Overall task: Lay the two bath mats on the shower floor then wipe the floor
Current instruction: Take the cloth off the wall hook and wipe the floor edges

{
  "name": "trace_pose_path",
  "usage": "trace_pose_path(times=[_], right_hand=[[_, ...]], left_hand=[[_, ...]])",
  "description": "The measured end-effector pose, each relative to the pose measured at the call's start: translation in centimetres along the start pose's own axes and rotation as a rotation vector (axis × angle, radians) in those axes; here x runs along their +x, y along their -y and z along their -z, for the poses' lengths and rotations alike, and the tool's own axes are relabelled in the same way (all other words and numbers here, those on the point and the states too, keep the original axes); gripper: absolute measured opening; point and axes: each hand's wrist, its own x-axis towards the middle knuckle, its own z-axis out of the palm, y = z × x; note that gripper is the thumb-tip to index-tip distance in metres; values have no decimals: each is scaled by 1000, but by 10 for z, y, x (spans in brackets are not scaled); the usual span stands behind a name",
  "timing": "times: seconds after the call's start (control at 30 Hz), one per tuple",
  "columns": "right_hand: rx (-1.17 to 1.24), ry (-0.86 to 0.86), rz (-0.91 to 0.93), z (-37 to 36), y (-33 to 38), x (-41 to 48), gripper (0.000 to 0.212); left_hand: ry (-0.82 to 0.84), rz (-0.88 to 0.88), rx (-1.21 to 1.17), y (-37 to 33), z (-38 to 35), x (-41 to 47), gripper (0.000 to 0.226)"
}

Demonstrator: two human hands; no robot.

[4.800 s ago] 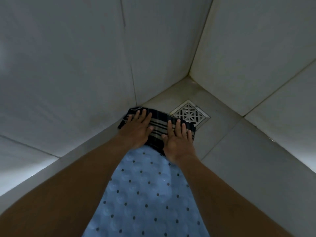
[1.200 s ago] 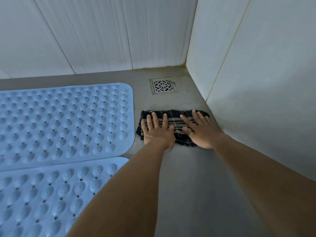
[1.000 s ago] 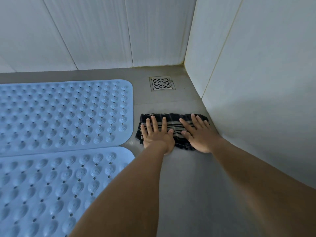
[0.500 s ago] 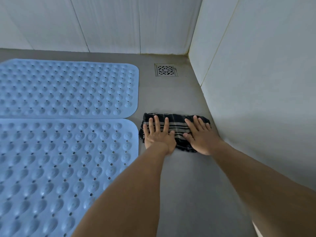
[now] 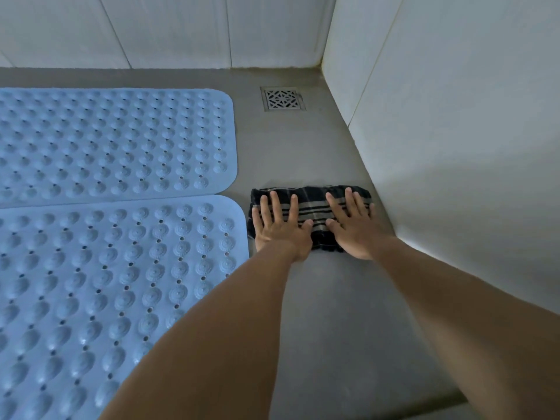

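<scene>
Striped cloth (image 5: 312, 204), pressed under the flat, spread left hand (image 5: 280, 228) and right hand (image 5: 353, 231), has slid back from the drain (image 5: 283, 99) at 12 o'clock. Wiping continues beside the laid bath mats (image 5: 115, 140).

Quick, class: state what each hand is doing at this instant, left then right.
Left hand: open, fingers straight, pressing flat on the striped cloth.
Right hand: open, fingers spread, pressing flat on the same cloth.
</scene>
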Motion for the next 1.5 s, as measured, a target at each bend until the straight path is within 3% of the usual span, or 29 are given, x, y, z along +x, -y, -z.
trace_pose_path(times=[0.27, 1.0, 1.27, 1.4, 1.5], right_hand=[[12, -31, 9, -11, -4, -13, 60], [17, -28, 87, -98, -25, -187, 57], [53, 57, 158, -96, -37, -213, 80], [29, 58, 175, -93, -39, -217, 69], [4, 11, 164, -92, -34, -217, 57]], left_hand=[[-28, 36, 2, -9, -11, -19, 65], [17, -3, -10, -13, -87, -188, 64], [61, -147, -29, 8, -83, -210, 75], [83, -247, 134, 23, -82, -213, 86], [33, -274, 238, 23, -80, -211, 76]])
